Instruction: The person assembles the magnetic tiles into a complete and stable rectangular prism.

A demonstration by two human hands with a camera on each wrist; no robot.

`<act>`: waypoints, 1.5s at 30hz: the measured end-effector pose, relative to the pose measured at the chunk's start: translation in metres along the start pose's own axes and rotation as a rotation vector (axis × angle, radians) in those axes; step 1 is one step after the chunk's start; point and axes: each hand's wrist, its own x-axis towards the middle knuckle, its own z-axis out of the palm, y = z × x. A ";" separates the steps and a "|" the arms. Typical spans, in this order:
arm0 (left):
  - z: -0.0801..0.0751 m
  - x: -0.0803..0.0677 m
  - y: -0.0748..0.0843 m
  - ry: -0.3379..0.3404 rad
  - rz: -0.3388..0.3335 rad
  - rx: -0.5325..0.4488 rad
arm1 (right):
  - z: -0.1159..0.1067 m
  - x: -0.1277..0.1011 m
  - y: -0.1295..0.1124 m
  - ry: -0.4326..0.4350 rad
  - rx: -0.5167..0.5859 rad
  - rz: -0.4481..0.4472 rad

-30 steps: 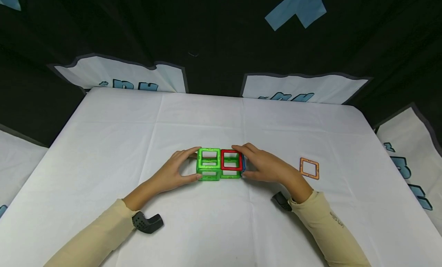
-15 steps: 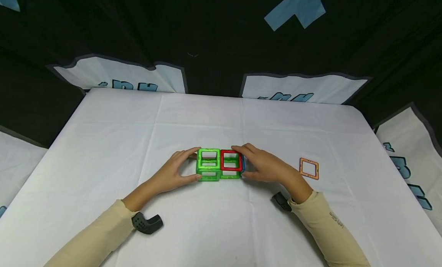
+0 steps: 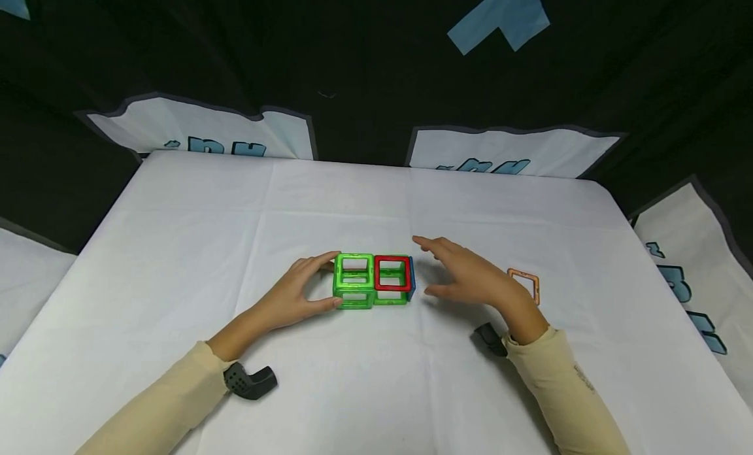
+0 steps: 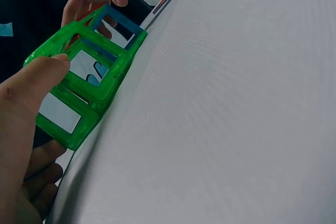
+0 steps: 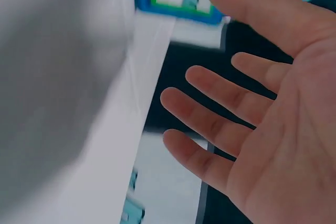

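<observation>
A two-cube block of magnetic tiles (image 3: 354, 286) stands on the white cloth, green frames on its left and lower parts. A red square tile (image 3: 392, 288) lies on top of its right cube, and a blue tile (image 3: 412, 278) closes the right end. My left hand (image 3: 294, 291) holds the block's left end, thumb at the near side and fingers at the far side. To the right, apart from the block, my right hand (image 3: 467, 277) hovers with fingers spread; the right wrist view shows its bare palm (image 5: 294, 135). Part of the blue tile shows beyond that thumb.
An orange square tile (image 3: 536, 288) lies flat to the right, partly hidden behind my right hand. White cloth (image 3: 206, 246) covers the table. Dark curtain (image 3: 365, 63) hangs beyond the far edge.
My right hand has let go of the block's right end and moved away to the right, uncovering the blue tile. The left hand and block have stayed put.
</observation>
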 end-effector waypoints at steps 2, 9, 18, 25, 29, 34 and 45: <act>-0.001 0.000 0.000 -0.001 0.001 0.004 | -0.004 -0.007 0.009 0.020 0.024 0.013; -0.002 0.002 -0.001 -0.008 -0.012 0.001 | -0.026 -0.036 0.049 0.047 0.032 0.133; 0.000 -0.002 -0.001 0.004 -0.017 0.000 | -0.039 -0.046 0.087 -0.086 -0.021 0.422; 0.000 -0.002 -0.003 -0.002 -0.026 -0.009 | -0.034 -0.047 0.112 -0.140 -0.016 0.548; 0.000 -0.001 -0.003 -0.012 -0.023 -0.004 | -0.033 -0.049 0.115 -0.131 0.010 0.543; 0.000 0.000 -0.003 -0.017 -0.024 -0.006 | -0.031 -0.048 0.113 -0.141 -0.012 0.509; -0.002 -0.001 0.000 -0.015 -0.012 -0.002 | -0.025 -0.039 0.103 -0.107 -0.051 0.416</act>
